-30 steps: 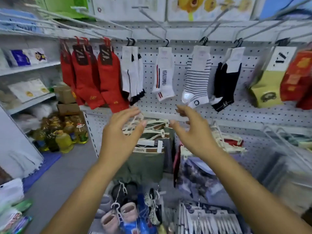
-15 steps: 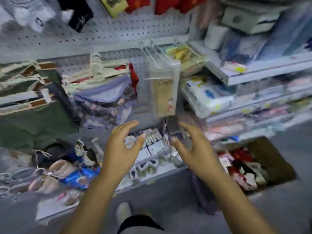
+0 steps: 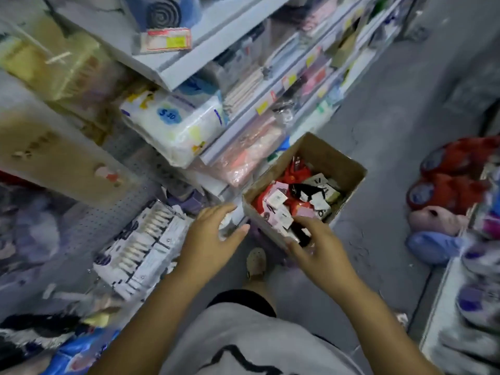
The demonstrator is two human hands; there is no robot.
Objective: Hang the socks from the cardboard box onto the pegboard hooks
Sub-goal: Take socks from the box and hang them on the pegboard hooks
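Observation:
An open cardboard box (image 3: 335, 158) stands on the grey floor against the bottom shelf. It holds several packed socks (image 3: 295, 197), red, black and white, with paper labels. My right hand (image 3: 319, 242) reaches over the box's near corner, fingers spread and relaxed above a black sock (image 3: 300, 235); no grip on it shows. My left hand (image 3: 213, 236) hovers just left of the box with fingers straight and nothing in it. A blurred stretch of grey pegboard (image 3: 92, 220) shows at the left; its hooks with hung socks are out of view.
Shelves (image 3: 243, 123) packed with wrapped goods run along the left, a white pack (image 3: 173, 125) jutting out. Boxed items (image 3: 146, 247) hang low on the pegboard. Plush red slippers (image 3: 454, 171) and a blue one (image 3: 433, 244) lie at the right. My foot (image 3: 255, 262) stands by the box.
The view swung from the hung socks on the pegboard down and right to the box on the floor. Both hands dropped with it, and the right one now reaches over the box.

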